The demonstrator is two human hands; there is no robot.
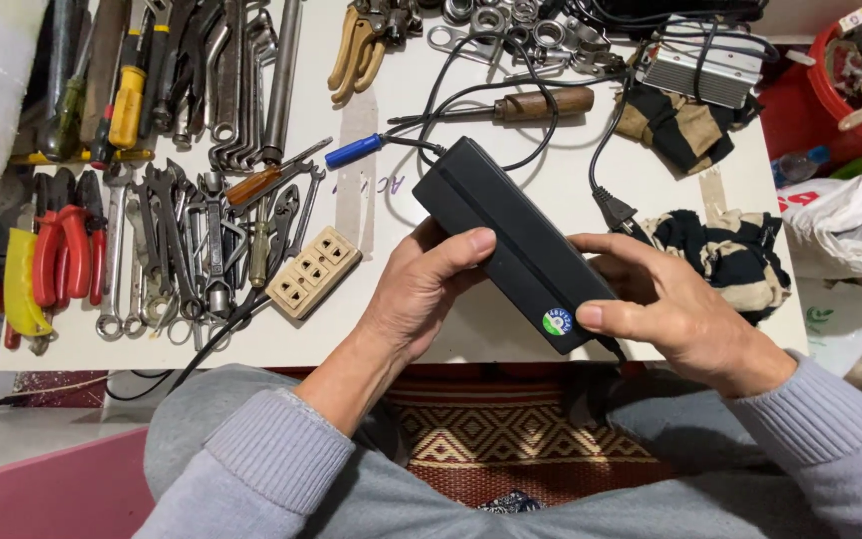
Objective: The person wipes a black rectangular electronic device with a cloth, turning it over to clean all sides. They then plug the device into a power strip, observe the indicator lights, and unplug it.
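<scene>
Spanners [167, 235] and red pliers [62, 255] lie in rows at the left of the white worktop [511, 329], beside a beige socket strip [313, 271]. The left hand [421, 289] grips the black adapter [516, 240] at its side, thumb on top. The right hand [670, 304] clasps the near end, steadying it tilted above the worktop's edge, label up. A striped rag [740, 255] lies right.

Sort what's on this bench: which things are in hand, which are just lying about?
In hand: black power adapter, held by left hand and right hand; its cables.

Lying about: spanners, red pliers, beige socket strip, wooden-handled screwdriver, striped rag.
</scene>
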